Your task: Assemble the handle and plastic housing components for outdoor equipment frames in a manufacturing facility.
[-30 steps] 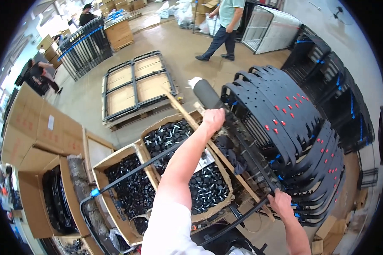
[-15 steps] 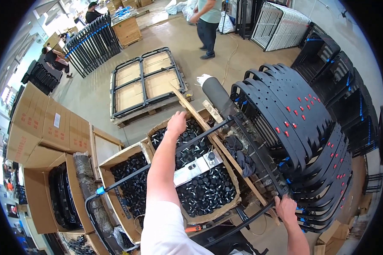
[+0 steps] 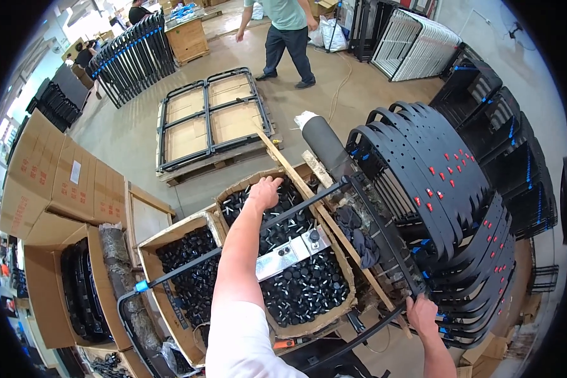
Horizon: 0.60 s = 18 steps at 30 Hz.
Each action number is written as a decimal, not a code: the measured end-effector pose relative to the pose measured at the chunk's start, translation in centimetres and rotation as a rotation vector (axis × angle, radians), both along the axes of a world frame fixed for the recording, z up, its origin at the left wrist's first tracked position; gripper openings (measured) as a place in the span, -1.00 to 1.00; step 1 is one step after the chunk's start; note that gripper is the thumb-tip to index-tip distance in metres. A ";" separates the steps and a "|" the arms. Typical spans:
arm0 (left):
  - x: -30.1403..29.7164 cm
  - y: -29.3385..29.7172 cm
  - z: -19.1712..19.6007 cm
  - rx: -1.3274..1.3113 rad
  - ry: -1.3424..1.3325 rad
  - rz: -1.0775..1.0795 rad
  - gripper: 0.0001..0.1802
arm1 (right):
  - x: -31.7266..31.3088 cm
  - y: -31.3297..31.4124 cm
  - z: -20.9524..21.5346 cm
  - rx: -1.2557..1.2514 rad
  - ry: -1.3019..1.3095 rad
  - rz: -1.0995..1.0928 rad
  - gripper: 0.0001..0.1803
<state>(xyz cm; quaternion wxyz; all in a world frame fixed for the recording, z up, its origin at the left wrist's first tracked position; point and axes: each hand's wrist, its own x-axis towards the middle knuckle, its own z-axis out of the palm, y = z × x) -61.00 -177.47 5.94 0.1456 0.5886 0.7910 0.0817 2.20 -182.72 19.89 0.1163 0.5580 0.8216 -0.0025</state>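
Observation:
A black tubular metal frame [image 3: 309, 201] lies across the open boxes in front of me, with a blue band near its left end. My right hand [image 3: 422, 313] is closed around its near right corner. My left hand [image 3: 264, 193] reaches over the far bar into a cardboard box of black knobs with metal screw studs [image 3: 305, 286]. Its fingers are bent down among the knobs; whatever they pinch is hidden. A silver metal plate with black knobs on it [image 3: 291, 254] spans this box beneath the frame. Left of it stands another box of small black parts [image 3: 189, 264].
Curved black panels with red pieces [image 3: 431, 170] are stacked to the right. A wooden strip [image 3: 337, 236] runs along the box's right side. Cartons [image 3: 69, 183] stand at left. Beyond are a pallet with black frames [image 3: 214, 120] and a walking person [image 3: 288, 38].
My left hand has moved from the box's far rim deeper in among the knobs. My right hand keeps its grip on the frame. The person beyond has stepped left.

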 end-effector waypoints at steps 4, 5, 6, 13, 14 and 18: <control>0.4 1.1 -0.3 -0.149 0.104 0.020 -0.54 | -0.3 -0.1 -0.2 -0.013 -0.023 -0.021 -0.57; 0.5 1.3 -0.6 -0.139 0.097 0.052 -0.57 | 0.2 -0.1 -0.6 -0.008 -0.011 -0.013 -0.57; 0.1 1.2 -0.9 -0.131 0.095 0.089 -0.60 | 0.1 -0.1 -0.6 -0.001 -0.006 -0.004 -0.57; -0.2 -0.5 -0.3 0.042 0.060 0.058 -0.75 | 0.4 0.1 -1.0 0.003 -0.005 -0.014 -0.58; 0.0 -0.8 -0.2 0.050 0.051 0.072 -0.74 | 0.5 0.1 -1.1 0.002 -0.008 -0.019 -0.58; 0.6 -1.0 0.8 -0.005 -0.025 0.020 -0.68 | 0.3 -0.3 -0.7 0.000 -0.007 -0.052 -0.58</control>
